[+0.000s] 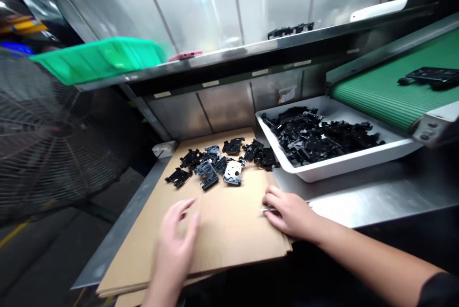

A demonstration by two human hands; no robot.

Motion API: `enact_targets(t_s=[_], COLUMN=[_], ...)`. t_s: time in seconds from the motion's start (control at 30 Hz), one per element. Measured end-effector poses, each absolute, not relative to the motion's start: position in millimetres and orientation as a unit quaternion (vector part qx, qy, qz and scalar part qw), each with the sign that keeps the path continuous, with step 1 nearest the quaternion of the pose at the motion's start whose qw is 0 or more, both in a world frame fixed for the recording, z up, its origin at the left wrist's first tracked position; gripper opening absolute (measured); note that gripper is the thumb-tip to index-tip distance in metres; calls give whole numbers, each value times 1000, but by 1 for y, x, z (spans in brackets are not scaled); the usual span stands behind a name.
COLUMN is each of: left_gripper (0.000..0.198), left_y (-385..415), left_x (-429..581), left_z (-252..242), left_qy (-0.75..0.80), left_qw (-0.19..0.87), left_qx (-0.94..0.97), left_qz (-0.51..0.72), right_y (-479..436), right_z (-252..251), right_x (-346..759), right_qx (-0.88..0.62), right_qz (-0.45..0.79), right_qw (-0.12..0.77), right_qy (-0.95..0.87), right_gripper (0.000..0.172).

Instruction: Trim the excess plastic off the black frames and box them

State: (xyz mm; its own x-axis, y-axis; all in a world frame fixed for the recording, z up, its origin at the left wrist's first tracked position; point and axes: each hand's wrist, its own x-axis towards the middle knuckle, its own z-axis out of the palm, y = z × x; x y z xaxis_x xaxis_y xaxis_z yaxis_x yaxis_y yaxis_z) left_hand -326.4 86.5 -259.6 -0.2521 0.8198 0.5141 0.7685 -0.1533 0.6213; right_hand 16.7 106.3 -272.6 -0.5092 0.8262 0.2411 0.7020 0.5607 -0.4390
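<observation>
My left hand (176, 237), a little blurred, hovers over the near left part of the cardboard sheets (229, 230). Its thumb and fingers are curved and apart, with nothing between them. Over the right edge of the cardboard, my right hand (289, 211) is closed around a thin, light-coloured tool (264, 209). Only its tip and a bit of its back end show, so its kind is unclear. Beyond both hands lies a loose group of black moulded plastic parts (207, 174). One part with a silvery-white face (234, 172) lies at the front of that group.
A white tray (340, 170) heaped with black parts (308, 137) stands at the right, below the end of a green conveyor belt (387, 92). Another black part (430, 76) rides on the belt. Above, a shelf carries a green bin (100, 60). A large fan (53, 130) is at left.
</observation>
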Motion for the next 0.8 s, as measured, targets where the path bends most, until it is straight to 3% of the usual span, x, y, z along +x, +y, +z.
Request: enact_targets(t_s=[0.1,0.33,0.57,0.8], left_gripper=[57,35,32,30], left_y=[124,176,118,23], left_x=[-263,-197,-187,-155], left_z=[-240,-222,-204,-214], left_qy=[623,614,548,446], left_qw=[98,210,423,599], left_qx=[667,602,414,260], left_qz=[397,466,591,612], right_y=[106,110,112,112], right_z=[-272,-273,-269,-262], right_x=[18,19,26,26], right_qx=[-434,-407,-360,-305], right_qz=[161,195,271,399], right_qw=[226,283,404,469], right_qy=[-857,-846,-796,-726], right_gripper=[12,13,14,48])
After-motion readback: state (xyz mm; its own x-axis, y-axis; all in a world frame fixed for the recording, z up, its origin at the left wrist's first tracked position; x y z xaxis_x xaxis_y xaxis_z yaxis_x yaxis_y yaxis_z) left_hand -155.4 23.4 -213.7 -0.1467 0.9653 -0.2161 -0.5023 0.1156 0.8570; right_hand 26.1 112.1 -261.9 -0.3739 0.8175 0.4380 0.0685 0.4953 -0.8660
